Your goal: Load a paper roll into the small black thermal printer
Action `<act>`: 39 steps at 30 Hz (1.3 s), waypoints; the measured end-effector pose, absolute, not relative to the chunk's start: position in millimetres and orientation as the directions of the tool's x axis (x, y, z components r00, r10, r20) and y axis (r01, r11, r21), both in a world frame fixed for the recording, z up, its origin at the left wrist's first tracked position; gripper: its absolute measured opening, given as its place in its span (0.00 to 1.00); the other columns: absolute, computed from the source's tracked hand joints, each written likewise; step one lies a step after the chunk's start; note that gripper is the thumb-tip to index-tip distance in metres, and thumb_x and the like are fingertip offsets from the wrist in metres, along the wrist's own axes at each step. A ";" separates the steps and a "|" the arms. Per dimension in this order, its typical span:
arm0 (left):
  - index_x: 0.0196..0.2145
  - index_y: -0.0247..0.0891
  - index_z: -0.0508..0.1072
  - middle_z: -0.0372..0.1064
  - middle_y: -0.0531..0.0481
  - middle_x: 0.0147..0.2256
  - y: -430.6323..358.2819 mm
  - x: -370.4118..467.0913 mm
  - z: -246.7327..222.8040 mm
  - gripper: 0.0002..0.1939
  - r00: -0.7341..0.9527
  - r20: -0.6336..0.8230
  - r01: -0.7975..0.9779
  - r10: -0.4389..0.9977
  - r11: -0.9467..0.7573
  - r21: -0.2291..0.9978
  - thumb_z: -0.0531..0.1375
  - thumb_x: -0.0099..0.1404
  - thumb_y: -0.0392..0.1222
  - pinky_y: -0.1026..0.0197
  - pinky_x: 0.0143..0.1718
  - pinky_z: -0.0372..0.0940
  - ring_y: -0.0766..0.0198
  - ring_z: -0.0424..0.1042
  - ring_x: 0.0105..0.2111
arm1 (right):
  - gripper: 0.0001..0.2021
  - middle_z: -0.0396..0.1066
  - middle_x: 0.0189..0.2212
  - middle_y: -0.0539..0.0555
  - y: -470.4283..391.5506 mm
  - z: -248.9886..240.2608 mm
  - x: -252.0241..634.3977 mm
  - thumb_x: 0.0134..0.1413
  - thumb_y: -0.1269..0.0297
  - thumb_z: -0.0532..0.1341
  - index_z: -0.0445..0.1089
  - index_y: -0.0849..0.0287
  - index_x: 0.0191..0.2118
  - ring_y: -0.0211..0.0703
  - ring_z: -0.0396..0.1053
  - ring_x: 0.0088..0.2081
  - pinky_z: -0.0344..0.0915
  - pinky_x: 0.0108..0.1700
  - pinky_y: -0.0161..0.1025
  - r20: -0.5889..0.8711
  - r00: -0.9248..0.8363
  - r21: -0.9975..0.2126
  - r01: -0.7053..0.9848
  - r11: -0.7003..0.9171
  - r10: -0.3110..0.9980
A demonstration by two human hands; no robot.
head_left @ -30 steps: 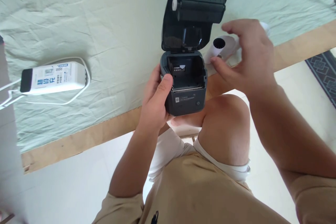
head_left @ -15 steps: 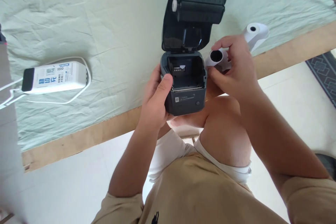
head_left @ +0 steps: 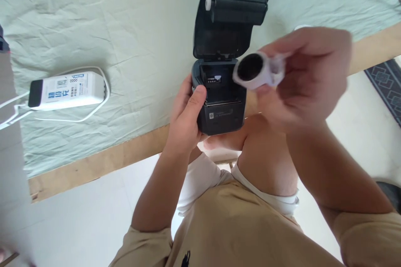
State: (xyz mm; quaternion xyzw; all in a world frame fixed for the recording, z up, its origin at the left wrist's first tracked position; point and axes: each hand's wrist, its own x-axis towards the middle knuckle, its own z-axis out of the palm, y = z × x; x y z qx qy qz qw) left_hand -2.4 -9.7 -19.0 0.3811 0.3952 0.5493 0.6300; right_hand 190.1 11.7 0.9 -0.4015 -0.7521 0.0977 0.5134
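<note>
A dark portable label printer [head_left: 222,119] is tilted up at the table's front edge with its lid [head_left: 230,21] swung wide open. My left hand [head_left: 188,119] grips the printer's left side, the thumb resting on the body's rim beside the paper bay. In my right hand [head_left: 313,75], slightly blurred, is a white paper roll [head_left: 250,69] with a wide dark core, pinched between thumb and fingers. The roll hovers over the right part of the bay and hides some of it. Behind my right hand, only the top edge of a second white roll [head_left: 302,27] shows.
A white power strip [head_left: 73,90] with a black end and a white cable lies at the left on the pale green cloth [head_left: 140,50]. The table's wooden edge [head_left: 94,160] runs across in front, above my knees. A dark patterned mat [head_left: 385,89] lies on the floor at right.
My right hand has lifted the paper roll from beside the printer up and over the bay's right side, nearer the camera. The second roll is now mostly covered. The left hand keeps its hold.
</note>
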 end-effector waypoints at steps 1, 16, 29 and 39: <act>0.47 0.45 0.79 0.80 0.48 0.47 -9.5 -1.8 -18.6 0.18 0.082 -0.077 -0.392 0.994 0.103 0.914 0.66 0.71 0.61 0.57 0.53 0.75 0.50 0.78 0.58 | 0.16 0.77 0.43 0.52 9.6 7.6 183.3 0.60 0.61 0.63 0.70 0.44 0.54 0.49 0.79 0.42 0.79 0.44 0.49 0.653 -0.210 -0.547 0.534 0.645 0.728; 0.49 0.43 0.78 0.80 0.48 0.47 -10.5 -1.0 -14.9 0.16 0.099 -0.074 -0.453 0.992 0.111 0.884 0.66 0.73 0.55 0.55 0.59 0.74 0.51 0.77 0.59 | 0.15 0.84 0.44 0.45 16.7 18.4 173.4 0.53 0.72 0.62 0.73 0.45 0.44 0.51 0.83 0.45 0.76 0.46 0.54 0.695 -0.311 -0.300 0.694 0.655 0.648; 0.47 0.44 0.77 0.78 0.50 0.43 -10.2 -0.4 -17.3 0.14 0.097 -0.068 -0.464 0.993 0.106 0.880 0.66 0.73 0.56 0.58 0.49 0.75 0.58 0.79 0.48 | 0.11 0.82 0.36 0.45 3.7 6.5 170.1 0.55 0.76 0.63 0.71 0.48 0.36 0.50 0.79 0.39 0.67 0.42 0.51 0.753 -0.321 -0.300 0.610 0.734 0.575; 0.67 0.51 0.62 0.74 0.46 0.57 -11.0 -8.1 -25.2 0.42 0.095 -0.090 -0.279 0.991 0.114 0.953 0.75 0.60 0.45 0.52 0.50 0.76 0.49 0.78 0.55 | 0.06 0.77 0.40 0.51 1.8 -14.2 183.7 0.68 0.57 0.57 0.71 0.43 0.44 0.52 0.77 0.44 0.71 0.46 0.53 0.770 -0.201 -0.463 0.477 0.747 0.605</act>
